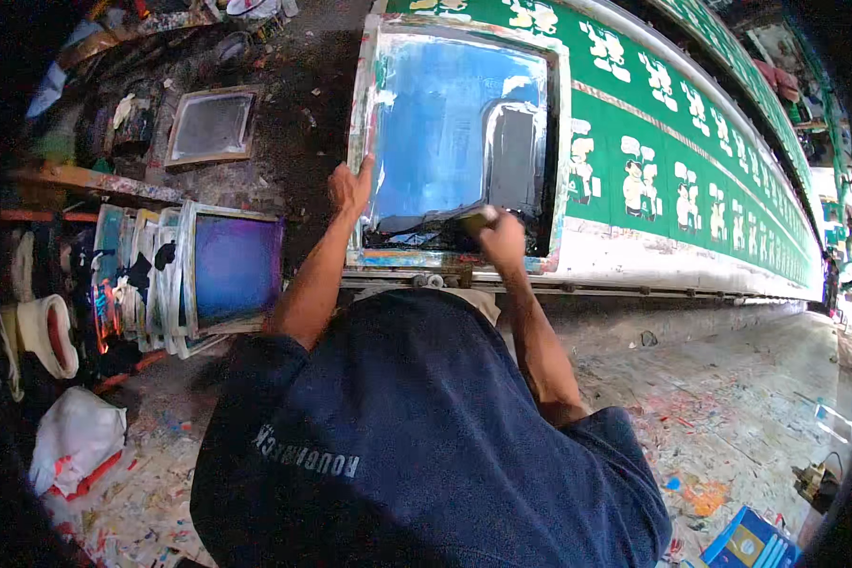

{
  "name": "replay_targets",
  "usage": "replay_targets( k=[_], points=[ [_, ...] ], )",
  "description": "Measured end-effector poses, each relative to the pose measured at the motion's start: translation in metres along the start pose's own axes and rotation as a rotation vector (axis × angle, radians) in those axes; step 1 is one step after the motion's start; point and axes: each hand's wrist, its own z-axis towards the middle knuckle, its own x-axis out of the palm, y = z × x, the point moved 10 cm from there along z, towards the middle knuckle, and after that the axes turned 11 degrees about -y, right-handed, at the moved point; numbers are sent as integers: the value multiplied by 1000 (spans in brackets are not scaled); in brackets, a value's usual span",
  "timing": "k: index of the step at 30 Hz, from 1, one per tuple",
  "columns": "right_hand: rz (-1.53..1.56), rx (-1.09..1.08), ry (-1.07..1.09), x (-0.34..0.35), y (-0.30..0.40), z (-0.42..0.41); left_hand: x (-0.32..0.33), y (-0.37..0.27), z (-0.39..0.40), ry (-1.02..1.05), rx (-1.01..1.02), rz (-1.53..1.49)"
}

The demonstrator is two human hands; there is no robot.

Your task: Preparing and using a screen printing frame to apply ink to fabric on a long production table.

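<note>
Before me a screen-printing frame [563,142] lies flat on the near end of a long printing table. Its mesh [433,121] is mostly blue, with a grey patch at the right edged in white. Black ink [426,238] is spread along the side of the mesh nearest me. My left hand [351,188] grips the frame's left edge. In my right hand [505,243] is what looks like a squeegee [476,221], tilted over the black ink near the lower right of the mesh. The fingers partly hide it, and some motion blur softens its outline.
Green fabric [610,99] with rows of printed cartoon figures runs along the table [610,259]. At left, several screen frames [234,270] stand stacked, and another frame [211,126] lies beyond. A white plastic bag [82,440] and a blue box [749,543] rest on the paint-spattered floor [724,426].
</note>
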Motion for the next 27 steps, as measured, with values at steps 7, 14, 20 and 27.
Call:
replay_targets(
  k=[7, 14, 20, 27],
  points=[
    [-260, -297, 150, 16, 42, -15, -20, -16, -10, 42, -76, -80],
    [-343, -503, 85, 4, 29, -23, 0, -6, -3, 33, -9, -36],
    [-349, -169, 177, -27, -23, 24, -1, 22, 5, -23, 14, 14],
    [-425, -143, 380, -36, -19, 33, -2, 17, 3, 48, -87, -58]
  ],
)
